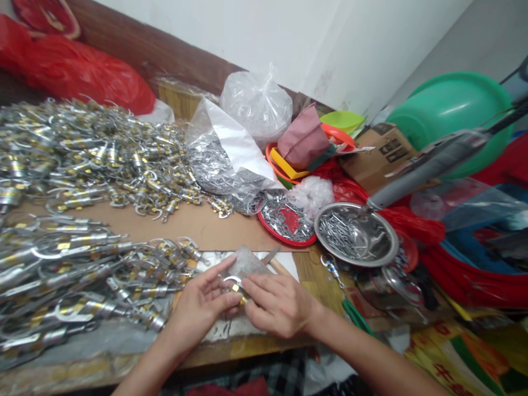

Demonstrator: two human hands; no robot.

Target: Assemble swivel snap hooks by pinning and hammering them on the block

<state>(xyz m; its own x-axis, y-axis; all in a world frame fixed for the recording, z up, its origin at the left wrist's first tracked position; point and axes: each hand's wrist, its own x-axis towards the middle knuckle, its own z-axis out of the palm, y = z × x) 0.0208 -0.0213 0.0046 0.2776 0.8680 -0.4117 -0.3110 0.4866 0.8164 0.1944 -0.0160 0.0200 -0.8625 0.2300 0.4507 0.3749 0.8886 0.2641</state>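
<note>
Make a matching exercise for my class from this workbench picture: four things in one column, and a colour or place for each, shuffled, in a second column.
Things:
1. Steel bowl
2. Large basin
3. Round tray
4. Small metal clasp

Colour or place:
A. Green, far right
B. Between the left hand and right hand
C. Red, beside the steel bowl
D. Silver, holding small metal pins

Pairs: 1-D, 2-A, 3-C, 4-B

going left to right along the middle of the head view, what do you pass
pile of metal clasps → clear bag of metal parts → red plate → steel bowl → green basin
</note>
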